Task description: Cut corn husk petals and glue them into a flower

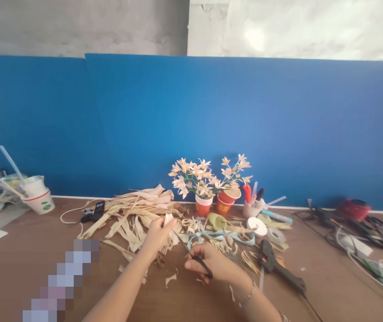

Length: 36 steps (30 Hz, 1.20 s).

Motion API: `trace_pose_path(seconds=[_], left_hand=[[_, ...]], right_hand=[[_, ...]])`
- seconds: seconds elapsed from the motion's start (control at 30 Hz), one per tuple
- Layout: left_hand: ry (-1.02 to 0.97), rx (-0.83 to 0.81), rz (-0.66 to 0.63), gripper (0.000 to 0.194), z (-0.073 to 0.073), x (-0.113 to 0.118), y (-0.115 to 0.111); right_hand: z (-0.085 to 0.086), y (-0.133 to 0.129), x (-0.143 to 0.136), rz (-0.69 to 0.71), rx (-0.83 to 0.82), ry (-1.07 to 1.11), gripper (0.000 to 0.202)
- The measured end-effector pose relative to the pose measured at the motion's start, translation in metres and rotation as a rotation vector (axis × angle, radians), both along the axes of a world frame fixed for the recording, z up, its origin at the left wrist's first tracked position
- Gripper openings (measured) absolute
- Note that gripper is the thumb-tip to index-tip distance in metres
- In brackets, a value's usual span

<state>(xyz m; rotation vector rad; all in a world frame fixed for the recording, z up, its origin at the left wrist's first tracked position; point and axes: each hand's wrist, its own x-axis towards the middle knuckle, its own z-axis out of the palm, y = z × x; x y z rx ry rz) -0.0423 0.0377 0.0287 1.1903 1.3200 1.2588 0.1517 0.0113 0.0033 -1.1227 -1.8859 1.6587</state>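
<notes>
My left hand (159,231) pinches a small pale piece of dried husk (168,218) between thumb and fingers. Dark-handled scissors (196,259) are gripped in my right hand (206,261), their blades pointing up and left toward the husk piece; whether the blades touch it I cannot tell. Below the hands, small cut scraps (171,280) lie on the brown table (164,304). Just behind my left hand spreads a heap of long dried husks (134,208). Pale husk flowers on green stems (196,172) stand in a red paper cup (204,206) beyond my hands.
A second red cup (224,203) holds more flowers. A black glue gun (278,266) lies right of my right hand, near a white tape roll (257,226). Tangled cables (352,241) lie far right. White cups with straws (39,197) stand left. A blue partition (191,112) closes the back.
</notes>
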Motion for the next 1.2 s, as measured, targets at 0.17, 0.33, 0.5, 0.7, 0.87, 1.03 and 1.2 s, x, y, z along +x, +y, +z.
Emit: trace_pose_path(seconds=[0.17,0.33,0.5,0.7,0.87,1.03,1.2], left_hand=[[0.011,0.018,0.012,0.035,-0.002,-0.003,0.002],[0.042,0.042,0.02,0.033,0.001,-0.002,0.001],[0.013,0.024,-0.005,0.031,0.004,0.001,-0.001],[0.023,0.007,-0.004,0.029,0.005,0.003,-0.003],[0.031,0.013,-0.005,0.028,0.004,0.002,-0.002],[0.032,0.028,-0.006,0.027,0.002,0.002,-0.001],[0.006,0.033,-0.015,0.027,0.001,0.002,-0.001]], right_hand=[[0.004,-0.001,0.0,0.039,-0.031,0.043,0.043],[0.01,-0.003,0.0,0.071,-0.042,0.011,0.044],[0.01,-0.004,0.0,0.07,-0.018,-0.018,0.044],[0.013,-0.004,-0.003,0.061,-0.014,-0.036,0.044],[0.016,-0.005,-0.004,0.038,-0.013,-0.043,0.045],[0.014,-0.003,-0.005,0.034,-0.023,-0.034,0.045],[0.012,-0.003,-0.004,0.04,-0.003,-0.018,0.043]])
